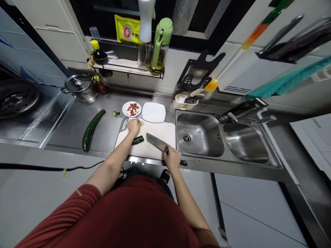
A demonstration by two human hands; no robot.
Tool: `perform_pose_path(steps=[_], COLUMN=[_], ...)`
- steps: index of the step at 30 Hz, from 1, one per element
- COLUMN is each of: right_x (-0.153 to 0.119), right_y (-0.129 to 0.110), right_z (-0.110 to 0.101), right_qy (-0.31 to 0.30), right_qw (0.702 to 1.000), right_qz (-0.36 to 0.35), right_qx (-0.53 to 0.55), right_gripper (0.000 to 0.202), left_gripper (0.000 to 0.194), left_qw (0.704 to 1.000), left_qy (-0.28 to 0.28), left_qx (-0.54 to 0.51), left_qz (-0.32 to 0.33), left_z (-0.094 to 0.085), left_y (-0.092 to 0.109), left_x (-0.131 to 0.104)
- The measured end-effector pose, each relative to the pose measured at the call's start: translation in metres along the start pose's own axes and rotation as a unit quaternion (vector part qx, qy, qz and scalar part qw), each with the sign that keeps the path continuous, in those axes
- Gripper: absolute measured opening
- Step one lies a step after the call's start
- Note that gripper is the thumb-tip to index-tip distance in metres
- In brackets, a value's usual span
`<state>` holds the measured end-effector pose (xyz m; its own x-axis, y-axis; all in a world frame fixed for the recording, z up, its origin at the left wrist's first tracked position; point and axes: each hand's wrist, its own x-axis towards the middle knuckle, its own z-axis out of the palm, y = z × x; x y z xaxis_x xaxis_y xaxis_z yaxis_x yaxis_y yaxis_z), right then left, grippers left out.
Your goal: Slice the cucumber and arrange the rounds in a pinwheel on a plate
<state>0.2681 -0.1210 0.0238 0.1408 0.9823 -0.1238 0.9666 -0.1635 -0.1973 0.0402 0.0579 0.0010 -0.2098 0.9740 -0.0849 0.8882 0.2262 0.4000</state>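
Observation:
My right hand [172,158] grips the black handle of a kitchen knife [156,141]. Its broad blade lies low over the white cutting board [157,151], pointing up and left. My left hand [133,126] is closed, with its fingers curled down at the board's upper left. Right beside those fingers shows a pale round cut face of cucumber [141,123]; what the fingers enclose is hidden. A dark green cucumber piece [138,140] rests on the board between my left forearm and the blade. To the left, a whole cucumber [93,130] lies on the steel counter.
Behind the board stand a plate of chopped red bits [131,109] and a white square plate [153,112]. Small green cucumber ends [115,113] lie nearby. A lidded pot [80,88] is at the back left. The double sink [200,132] borders the board's right side.

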Motion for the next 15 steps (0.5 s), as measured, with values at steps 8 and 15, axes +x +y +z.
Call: perform_pose_path(steps=[8,15], right_x=[-0.001,-0.001], right_y=[0.002,0.008], right_z=[0.001,0.006], right_qy=[0.008,0.036], right_qw=[1.000,0.999], right_qz=[-0.002,0.002], right_qx=[0.009,0.041], right_gripper=[0.039,0.042], left_gripper=[0.021,0.024], left_qw=[1.000,0.997], left_qy=[0.003,0.028], left_qx=[0.023,-0.054], left_qz=[0.002,-0.056], left_z=[-0.005,-0.014], left_y=[0.004,-0.006], left_x=[-0.002,-0.009])
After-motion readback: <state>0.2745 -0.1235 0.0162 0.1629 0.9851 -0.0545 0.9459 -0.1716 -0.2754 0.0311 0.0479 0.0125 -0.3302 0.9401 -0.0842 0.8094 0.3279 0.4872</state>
